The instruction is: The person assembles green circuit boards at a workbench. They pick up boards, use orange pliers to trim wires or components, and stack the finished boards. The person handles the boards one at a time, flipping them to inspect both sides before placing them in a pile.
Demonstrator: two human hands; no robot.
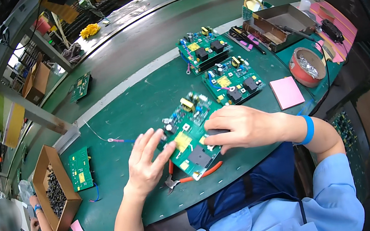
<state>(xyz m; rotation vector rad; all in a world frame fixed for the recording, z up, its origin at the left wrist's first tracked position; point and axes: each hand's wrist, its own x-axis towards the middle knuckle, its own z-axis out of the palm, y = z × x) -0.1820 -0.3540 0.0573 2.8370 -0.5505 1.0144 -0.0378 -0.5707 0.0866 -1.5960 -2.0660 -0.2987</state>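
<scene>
Near the smooth green table's [133, 94] front edge, the left hand [144, 165], grip spread wide, and right hand [245, 126], grip curled, closure unclear, touch a green, component-studded rectangular circuit board [182, 141], seemingly unfinished.

A green conveyor [148, 36] runs beyond the green worktable [142, 91], near grey posts [53, 51].

A green circuit board [187, 135] is touched by left hand [146, 164] and right hand [241, 126] over a green workbench [137, 104].
From the board, the left hand is placed at eight o'clock, the right at three; orange-handled pliers [210, 170] are partly covered at six. More boards [193, 52] are stacked near one, a red bowl [301, 79] is set at two, and a cardboard box [69, 212] of small black parts [55, 191] is placed near nine.
</scene>
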